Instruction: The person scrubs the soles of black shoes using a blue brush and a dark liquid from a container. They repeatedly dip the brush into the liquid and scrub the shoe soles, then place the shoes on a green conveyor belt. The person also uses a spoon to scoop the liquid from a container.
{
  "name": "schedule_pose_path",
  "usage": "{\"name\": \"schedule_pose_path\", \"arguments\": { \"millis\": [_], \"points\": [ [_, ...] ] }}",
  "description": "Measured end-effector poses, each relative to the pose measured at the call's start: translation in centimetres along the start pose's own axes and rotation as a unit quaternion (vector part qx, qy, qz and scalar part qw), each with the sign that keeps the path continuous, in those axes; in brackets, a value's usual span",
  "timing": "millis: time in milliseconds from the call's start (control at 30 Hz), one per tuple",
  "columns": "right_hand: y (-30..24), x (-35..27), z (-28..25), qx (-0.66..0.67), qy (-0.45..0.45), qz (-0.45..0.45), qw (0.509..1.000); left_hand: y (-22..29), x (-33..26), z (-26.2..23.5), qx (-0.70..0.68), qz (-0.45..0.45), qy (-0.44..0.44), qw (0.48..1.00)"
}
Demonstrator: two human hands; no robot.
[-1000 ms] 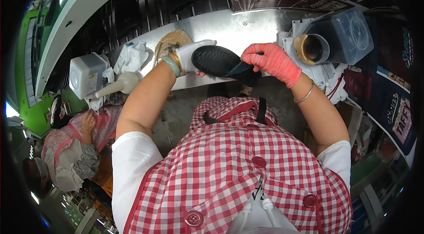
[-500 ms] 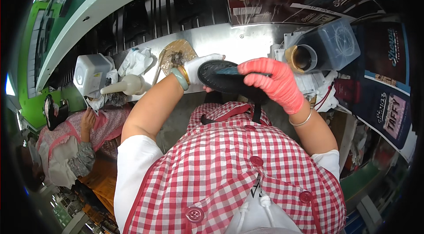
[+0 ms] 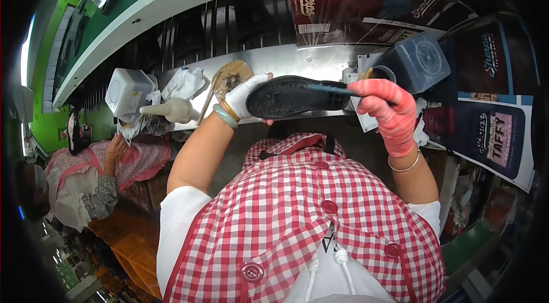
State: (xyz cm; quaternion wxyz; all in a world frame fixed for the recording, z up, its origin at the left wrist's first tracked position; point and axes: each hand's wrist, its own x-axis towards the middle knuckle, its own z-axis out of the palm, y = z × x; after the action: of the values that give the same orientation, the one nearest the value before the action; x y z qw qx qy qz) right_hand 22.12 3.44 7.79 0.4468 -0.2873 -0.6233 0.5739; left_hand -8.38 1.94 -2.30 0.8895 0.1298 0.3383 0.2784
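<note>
My left hand (image 3: 245, 98), in a white glove, holds a black shoe sole (image 3: 289, 97) by its left end, tread side facing me. My right hand (image 3: 388, 113), in a pink-red glove, grips a thin dark brush (image 3: 329, 89) whose tip lies across the right part of the sole. Both hands are raised over the steel bench (image 3: 297, 61) in front of my red-checked apron.
On the bench stand a white box (image 3: 127, 91), a squeeze bottle (image 3: 171, 111), crumpled paper (image 3: 186, 82), a brown round pad (image 3: 231, 76) and a clear lidded tub (image 3: 416, 62) beside a small can (image 3: 382, 74). Another person (image 3: 103, 171) sits at the left. Dark cartons line the right.
Both hands and the sole have shifted right and slightly up in view. The right hand now lays the brush across the sole's right part.
</note>
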Motion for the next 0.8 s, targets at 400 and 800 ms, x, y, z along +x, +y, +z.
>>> {"name": "schedule_pose_path", "arguments": {
  "millis": [400,800],
  "points": [
    [0.6,-0.9,-1.3,0.190,0.288,0.043,0.937,-4.0,-4.4,4.4,0.043,0.265,0.031,0.963],
    [2.7,-1.4,-1.7,0.246,0.236,0.089,0.936,-5.8,-8.0,6.1,0.045,0.443,0.072,0.892]
  ]
}}
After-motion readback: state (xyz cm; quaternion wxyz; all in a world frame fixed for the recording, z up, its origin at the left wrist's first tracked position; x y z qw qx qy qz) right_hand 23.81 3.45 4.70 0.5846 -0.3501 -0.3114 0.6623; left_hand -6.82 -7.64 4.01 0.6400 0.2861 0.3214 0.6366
